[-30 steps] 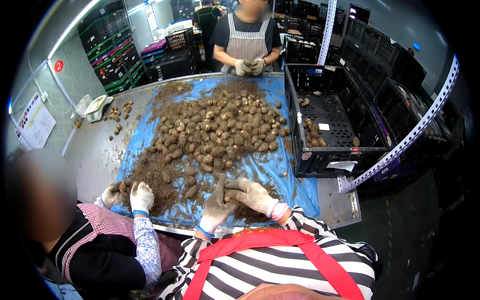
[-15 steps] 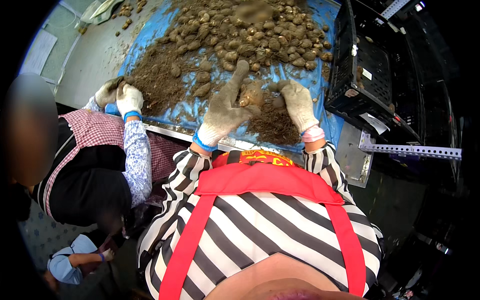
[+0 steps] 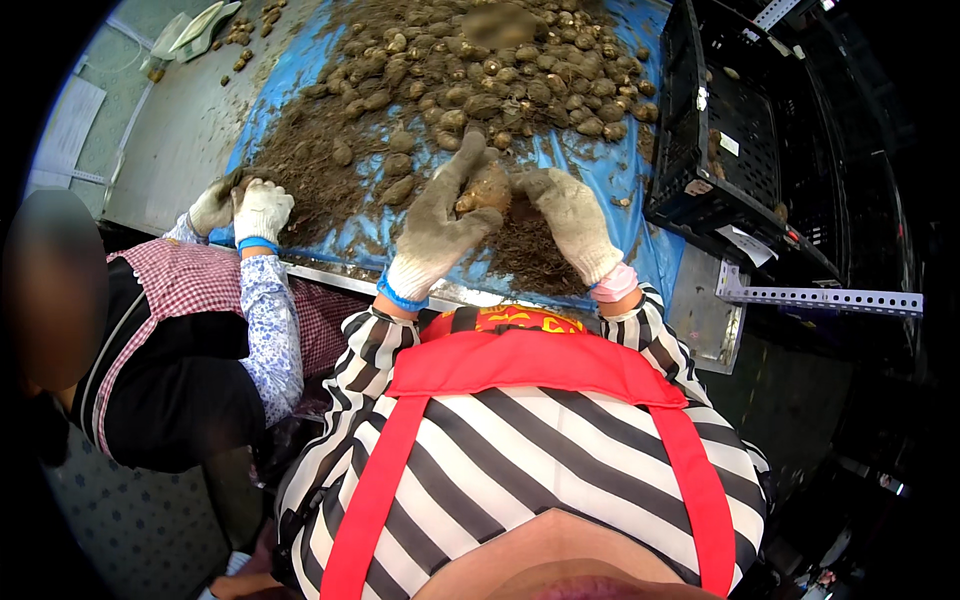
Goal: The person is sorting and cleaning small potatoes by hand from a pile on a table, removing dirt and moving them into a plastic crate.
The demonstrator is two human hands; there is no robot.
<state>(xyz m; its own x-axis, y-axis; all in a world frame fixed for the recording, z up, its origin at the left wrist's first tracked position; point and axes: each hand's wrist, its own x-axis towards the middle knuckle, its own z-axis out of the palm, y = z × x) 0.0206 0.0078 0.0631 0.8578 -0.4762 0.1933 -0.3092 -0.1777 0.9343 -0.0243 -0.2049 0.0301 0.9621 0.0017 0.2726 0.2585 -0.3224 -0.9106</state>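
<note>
A brown, rough taro corm point(image 3: 486, 190) rests in my left hand point(image 3: 438, 225), held between the thumb and the outstretched fingers. My right hand point(image 3: 574, 220) is closed, its bent fingertips pressed to the taro's right side. Both hands wear soiled white knit gloves, with a blue band at the left wrist and a pink one at the right. Under my hands lies a mound of dark root fibres and soil point(image 3: 540, 262). Beyond them a large heap of taros point(image 3: 480, 80) covers the blue plastic sheet point(image 3: 640, 235).
To the left, a co-worker's gloved hands point(image 3: 240, 208) work close together at the table edge. Black plastic crates point(image 3: 700, 200) stand at the right above a perforated metal bar point(image 3: 820, 300). Small loose taros point(image 3: 240, 50) lie at the far left.
My left fingers and thumb have closed in around the taro. My right hand has moved left, its fingertips coming against the taro.
</note>
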